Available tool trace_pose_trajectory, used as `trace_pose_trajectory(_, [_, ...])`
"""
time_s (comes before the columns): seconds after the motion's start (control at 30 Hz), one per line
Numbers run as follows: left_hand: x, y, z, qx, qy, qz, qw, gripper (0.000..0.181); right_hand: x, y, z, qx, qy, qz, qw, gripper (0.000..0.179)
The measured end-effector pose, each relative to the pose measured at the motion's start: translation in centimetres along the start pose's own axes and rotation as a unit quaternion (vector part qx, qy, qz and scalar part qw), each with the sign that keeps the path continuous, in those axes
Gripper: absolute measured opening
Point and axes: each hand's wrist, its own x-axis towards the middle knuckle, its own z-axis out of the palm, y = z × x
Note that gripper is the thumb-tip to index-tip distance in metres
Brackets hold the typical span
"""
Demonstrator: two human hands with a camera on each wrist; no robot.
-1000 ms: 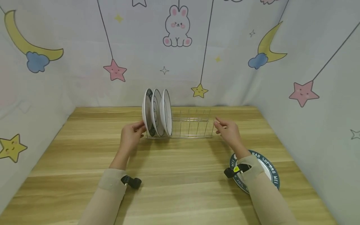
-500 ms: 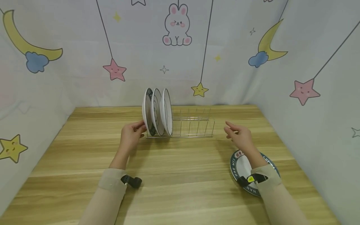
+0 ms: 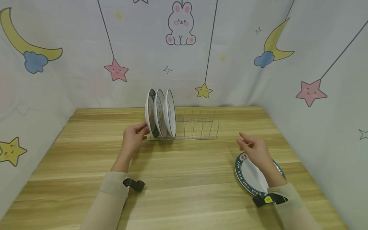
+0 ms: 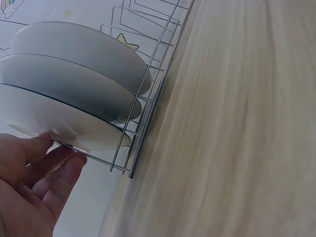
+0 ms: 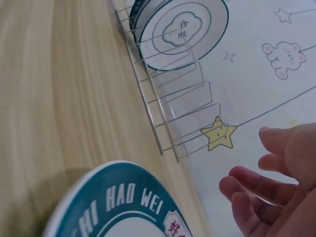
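Observation:
A wire dish rack (image 3: pixel 198 138) stands toward the back of the table, with three white plates (image 3: pixel 170 116) upright in its left part. At the rack's left end my left hand (image 3: pixel 133 135) pinches the end wire between thumb and fingers (image 4: pixel 66 170), right beside the outermost plate (image 4: pixel 59 121). My right hand (image 3: pixel 256 152) hangs to the right of the rack, fingers loosely bent and holding nothing. Below it a plate with a green lettered rim (image 3: pixel 242 177) lies flat on the table, partly covered by my right hand and wrist in the head view.
The wooden table (image 3: pixel 184 179) runs back to a white curtain (image 3: pixel 138 38) printed with stars, moons and a rabbit. More curtain hangs along both sides. Right of the upright plates, the rack's wire slots (image 5: pixel 180 94) show bare.
My right hand has left the rack's right end and moved right and toward me, over the flat plate. The left hand stays at the rack's left end.

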Motion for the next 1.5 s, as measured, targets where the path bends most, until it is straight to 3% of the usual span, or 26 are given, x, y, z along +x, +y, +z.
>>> trace_pose_trajectory(0.23, [0.1, 0.1, 0.0, 0.004, -0.002, 0.009, 1.0, 0.032, -1.9, 0.3, 0.4, -0.012, 0.006, 0.026, 0.9996, 0.052])
trace_pose_trajectory(0.37, [0.1, 0.1, 0.1, 0.005, -0.003, 0.011, 0.9999, 0.032, -2.8, 0.7, 0.9, -0.04, 0.006, 0.056, 0.9976, 0.057])
trace_pose_trajectory(0.63, [0.1, 0.2, 0.0, -0.002, 0.003, 0.006, 1.0, 0.03, -3.8, 1.6, 1.8, -0.088, -0.004, 0.078, 0.9931, 0.067])
trace_pose_trajectory(1.13, [-0.1, 0.1, 0.0, -0.005, -0.003, 0.002, 1.0, 0.031, -4.0, 2.4, 2.5, -0.107, -0.008, 0.094, 0.9897, 0.08])
trace_pose_trajectory(1.27, [-0.1, 0.1, 0.0, -0.003, -0.002, 0.007, 1.0, 0.03, -3.9, 2.4, 2.7, -0.111, -0.014, 0.103, 0.9884, 0.077])
trace_pose_trajectory(1.5, [0.0, -0.1, 0.0, -0.004, 0.0, 0.006, 1.0, 0.03, -3.8, 3.1, 3.2, -0.1, -0.021, 0.085, 0.9911, 0.073])
